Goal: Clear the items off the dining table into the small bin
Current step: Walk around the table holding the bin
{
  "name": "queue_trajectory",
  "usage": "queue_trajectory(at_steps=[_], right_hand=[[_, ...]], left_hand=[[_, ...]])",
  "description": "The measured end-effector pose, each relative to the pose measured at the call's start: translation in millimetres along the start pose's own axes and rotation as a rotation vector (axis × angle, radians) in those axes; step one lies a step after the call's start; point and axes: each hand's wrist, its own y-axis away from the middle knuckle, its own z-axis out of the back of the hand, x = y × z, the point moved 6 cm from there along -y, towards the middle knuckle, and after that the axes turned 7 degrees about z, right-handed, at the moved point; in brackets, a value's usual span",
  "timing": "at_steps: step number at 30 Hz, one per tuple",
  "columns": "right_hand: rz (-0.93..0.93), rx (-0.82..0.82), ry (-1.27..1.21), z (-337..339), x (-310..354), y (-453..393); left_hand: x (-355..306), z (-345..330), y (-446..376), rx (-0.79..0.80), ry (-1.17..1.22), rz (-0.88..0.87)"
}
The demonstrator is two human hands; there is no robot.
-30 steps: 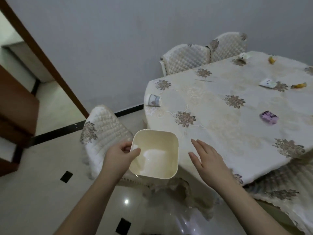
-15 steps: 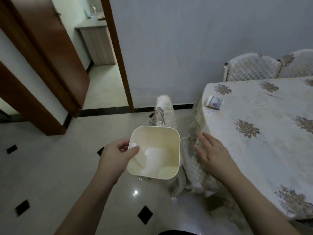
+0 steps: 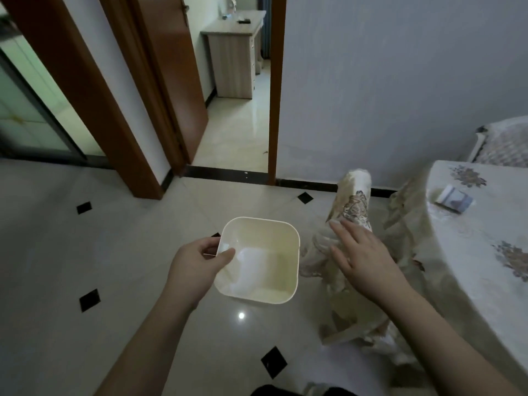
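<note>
My left hand (image 3: 200,267) grips the left rim of the small cream square bin (image 3: 265,281), thumb inside the wall, and holds it in the air above the floor. Nothing lies inside the bin. My right hand (image 3: 363,258) hovers with straight fingers just right of the bin, over a covered chair (image 3: 353,207). At the right edge stands the dining table (image 3: 480,252) under a flowered cloth. A small grey-blue packet (image 3: 454,200) lies near its left edge. The rest of the table is out of view.
A second quilted chair (image 3: 505,144) stands behind the table against the grey wall. The tiled floor (image 3: 85,252) with black diamond insets spreads left. A brown open door (image 3: 171,81) leads into a room with a cabinet (image 3: 234,52).
My view has swung left, away from the table, so most tabletop items have left the frame and the doorway has come in. Both hands keep their pose, with the bin still held.
</note>
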Motion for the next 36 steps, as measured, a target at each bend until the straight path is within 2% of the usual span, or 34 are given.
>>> queue_trajectory(at_steps=[6, 21, 29, 36], right_hand=[[-0.014, 0.041, -0.016, -24.6, 0.9, -44.6], [0.024, 0.045, -0.003, -41.1, -37.4, -205.1], [-0.023, 0.036, 0.004, -46.5, -46.9, -284.2], [-0.150, 0.035, 0.048, -51.0, -67.0, -371.0]], left_hand=[[-0.9, 4.4, -41.5, -0.091, -0.077, -0.010], [-56.4, -33.0, -199.2, -0.156, -0.200, 0.005], [-67.3, -45.4, -284.1, -0.089, -0.173, 0.049], [-88.7, -41.9, -399.0, -0.036, -0.208, -0.003]])
